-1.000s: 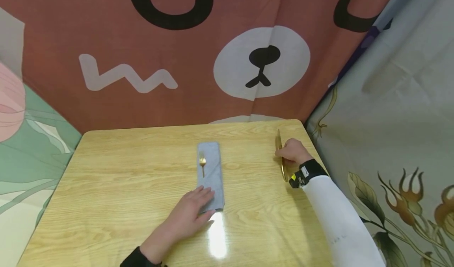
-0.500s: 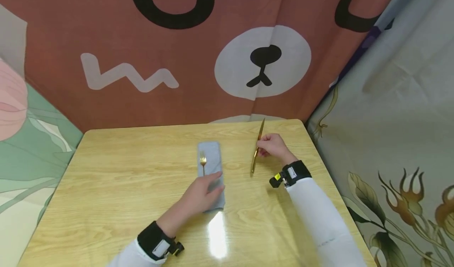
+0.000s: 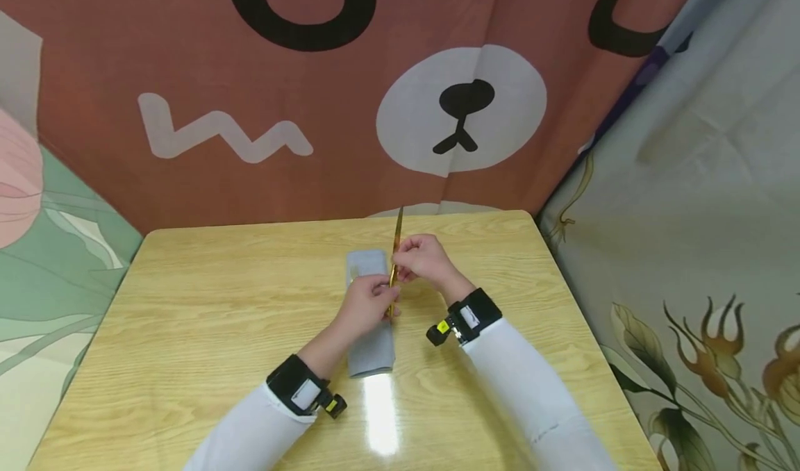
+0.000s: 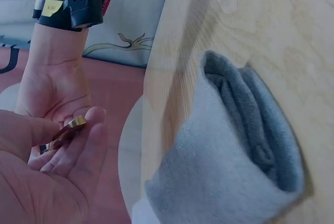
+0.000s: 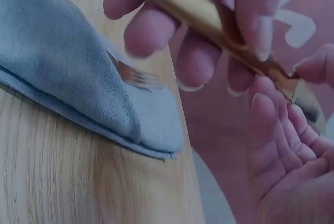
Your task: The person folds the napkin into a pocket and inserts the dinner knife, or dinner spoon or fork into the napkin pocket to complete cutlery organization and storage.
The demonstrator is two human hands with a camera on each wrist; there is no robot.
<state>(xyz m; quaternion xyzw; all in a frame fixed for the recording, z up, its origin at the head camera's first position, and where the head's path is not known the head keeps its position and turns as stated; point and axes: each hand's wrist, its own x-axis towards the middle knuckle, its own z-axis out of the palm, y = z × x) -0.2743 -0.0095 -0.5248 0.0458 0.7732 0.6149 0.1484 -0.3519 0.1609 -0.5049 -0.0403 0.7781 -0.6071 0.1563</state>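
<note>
Both hands hold a gold table knife (image 3: 398, 235) over the right edge of a folded grey-blue napkin (image 3: 375, 353). My right hand (image 3: 427, 259) pinches the knife near its middle. Lower down, the thumb and fingers of my left hand (image 3: 370, 301) are on its handle (image 5: 188, 7). The narrow end points toward the far edge of the table. Tucked in the napkin's fold is a fork (image 5: 138, 77), its tines sticking out at the far end. In the head view the left hand covers most of the fork. The napkin's near end shows as an open pocket in the left wrist view.
The wooden table (image 3: 219, 318) stands against a brown cloth (image 3: 262, 193) with a printed animal face. A flowered curtain (image 3: 687, 214) hangs along the right side, and a green printed cloth (image 3: 75, 249) is at the left.
My right hand has carried the knife leftward from the table's right side to the napkin. The left hand has lifted off the napkin, moved up it and taken hold of the knife's handle.
</note>
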